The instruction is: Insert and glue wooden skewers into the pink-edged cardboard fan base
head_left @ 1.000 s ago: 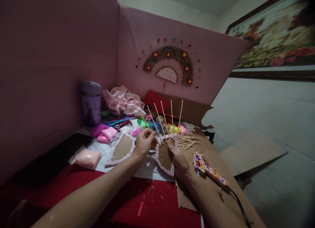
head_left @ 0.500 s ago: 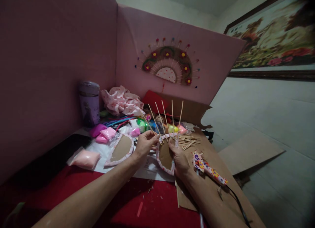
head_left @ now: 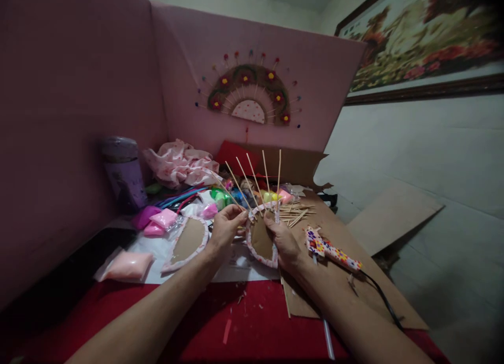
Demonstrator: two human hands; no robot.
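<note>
My right hand (head_left: 286, 243) grips a cardboard piece (head_left: 262, 241) whose edge is wrapped in pink-and-white fabric, with the thumb pressed on its brown face. Several thin wooden sticks (head_left: 252, 178) fan upward from its curved top edge. At the left end of the fan, my left hand (head_left: 227, 228) pinches the lowest part of a slanting wooden stick (head_left: 230, 189) against the fabric edge. The fingers partly cover the stick's lower end. A second fabric-edged cardboard piece (head_left: 189, 242) lies on white paper to the left of my left hand.
Loose sticks (head_left: 295, 213) and a flower-patterned glue gun (head_left: 331, 251) with a black cord lie on cardboard at right. Bags of coloured clay (head_left: 129, 264), crumpled fabric (head_left: 179, 162) and a purple tumbler (head_left: 125, 178) stand behind and left. A decorated fan (head_left: 248, 94) hangs on the pink panel.
The camera view has turned, so most of the scene sits further left. Both hands keep their hold on the stick and the cardboard piece, with little visible change between them.
</note>
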